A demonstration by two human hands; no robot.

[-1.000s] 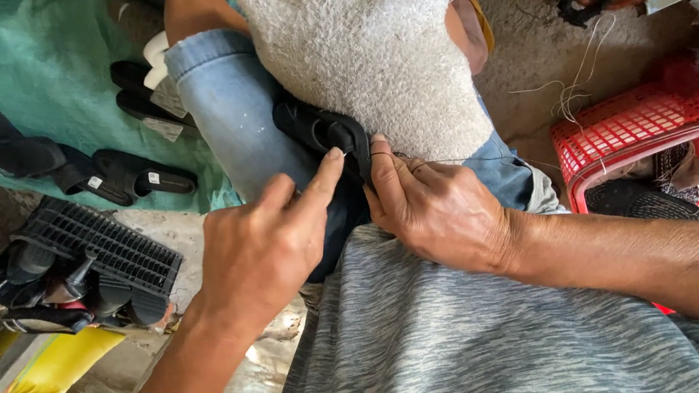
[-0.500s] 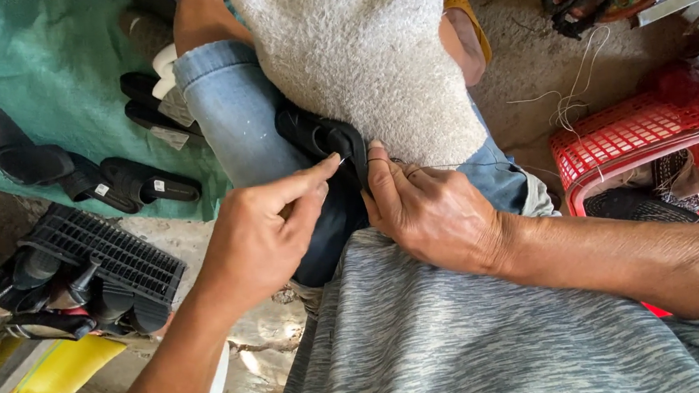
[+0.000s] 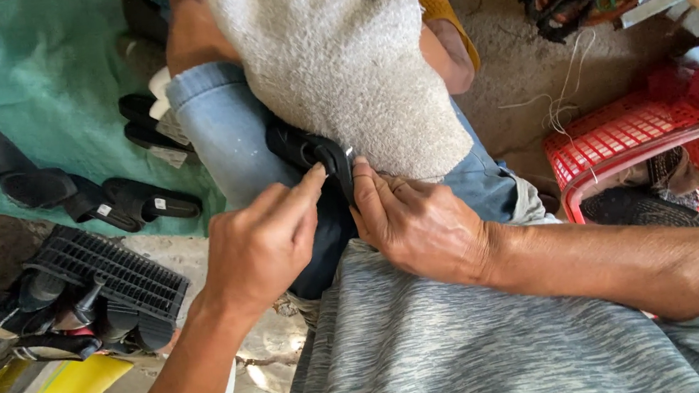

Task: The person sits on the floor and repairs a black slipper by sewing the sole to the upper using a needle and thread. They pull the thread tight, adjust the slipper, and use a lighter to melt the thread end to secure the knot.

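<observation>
Landmark: black shoe part [image 3: 315, 153], lying on the lap between denim knee [image 3: 224, 132] and grey towel [image 3: 345, 60]. Far left of it, black sandal pieces [image 3: 41, 183] with small white rectangular labels are resting on green cloth [image 3: 39, 81]. Left hand [image 3: 265, 247] is pinching its edge; right hand [image 3: 416, 224] is pressing fingertips against it. Far right, red mesh basket [image 3: 660, 141].

The left hand [image 3: 260, 248] pinched with thumb and forefinger; the right hand [image 3: 420, 224] lay flat, fingers pressed beside it.
</observation>
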